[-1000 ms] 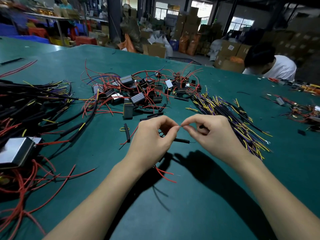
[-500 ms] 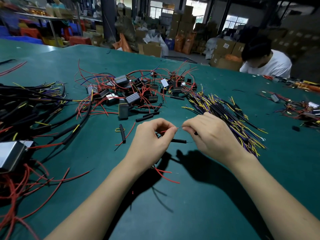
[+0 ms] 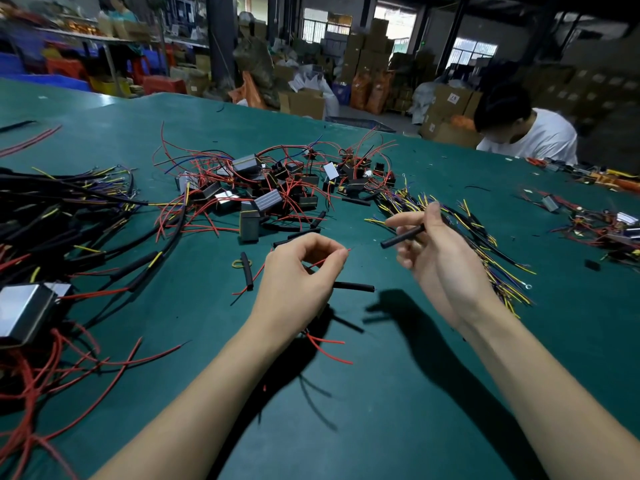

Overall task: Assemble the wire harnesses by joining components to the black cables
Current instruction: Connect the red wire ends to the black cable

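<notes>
Left hand (image 3: pixel 298 271) grip pinches thin red wire (image 3: pixel 320 261); right hand (image 3: pixel 433 251) grip pinches short black sleeve tube (image 3: pixel 401 236). Ends apart, joint not made. Big loose piles beyond the grips on green tabletop (image 3: pixel 398 393): plenty left.

Left hand (image 3: pixel 298 275) hides the red wire's (image 3: pixel 320 261) run

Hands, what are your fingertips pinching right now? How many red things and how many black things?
Red wire, pinched by the left hand: 1
Black tube, pinched by the right hand: 1
Total: 2
</notes>
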Action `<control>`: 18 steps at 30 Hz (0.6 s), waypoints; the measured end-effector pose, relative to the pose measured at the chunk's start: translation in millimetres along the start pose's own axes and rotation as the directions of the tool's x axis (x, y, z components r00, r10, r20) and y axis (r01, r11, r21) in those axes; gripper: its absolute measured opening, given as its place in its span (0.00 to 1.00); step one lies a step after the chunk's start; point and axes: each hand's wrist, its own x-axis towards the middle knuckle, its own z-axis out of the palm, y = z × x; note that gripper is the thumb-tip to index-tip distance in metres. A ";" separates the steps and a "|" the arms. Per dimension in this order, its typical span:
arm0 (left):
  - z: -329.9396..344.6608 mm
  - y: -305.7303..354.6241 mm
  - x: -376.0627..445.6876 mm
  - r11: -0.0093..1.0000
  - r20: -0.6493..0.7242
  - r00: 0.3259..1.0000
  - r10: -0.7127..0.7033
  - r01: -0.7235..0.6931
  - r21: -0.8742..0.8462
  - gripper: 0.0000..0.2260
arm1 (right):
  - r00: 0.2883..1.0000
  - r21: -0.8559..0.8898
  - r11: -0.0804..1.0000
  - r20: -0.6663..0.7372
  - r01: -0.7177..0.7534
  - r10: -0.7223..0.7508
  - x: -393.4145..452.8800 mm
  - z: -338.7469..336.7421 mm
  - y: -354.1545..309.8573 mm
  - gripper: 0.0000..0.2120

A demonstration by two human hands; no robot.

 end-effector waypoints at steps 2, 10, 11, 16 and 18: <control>0.1 -0.2 0.2 1.000 0.003 1.000 0.005 -0.005 -0.005 0.05 | 1.000 0.118 0.993 0.020 -0.024 0.022 -1.8 1.2 1.3 0.20; 0.8 -1.0 1.1 1.000 0.000 1.000 0.009 -0.009 -0.005 0.05 | 0.998 0.238 0.969 0.021 -0.064 0.061 -2.0 4.9 2.3 0.18; 1.0 -1.3 1.4 1.000 -0.003 1.000 0.006 -0.006 -0.006 0.05 | 0.998 0.246 0.967 0.021 -0.065 0.062 -1.8 4.8 2.2 0.18; 1.5 -2.2 1.2 1.000 -0.002 1.000 0.004 -0.004 -0.003 0.05 | 0.999 0.226 0.973 0.026 -0.052 0.048 -2.8 7.4 2.5 0.18; 0.9 -2.3 1.3 1.000 0.004 1.000 0.006 -0.006 -0.003 0.05 | 0.999 0.214 0.976 0.032 -0.049 0.043 -3.6 8.8 2.2 0.18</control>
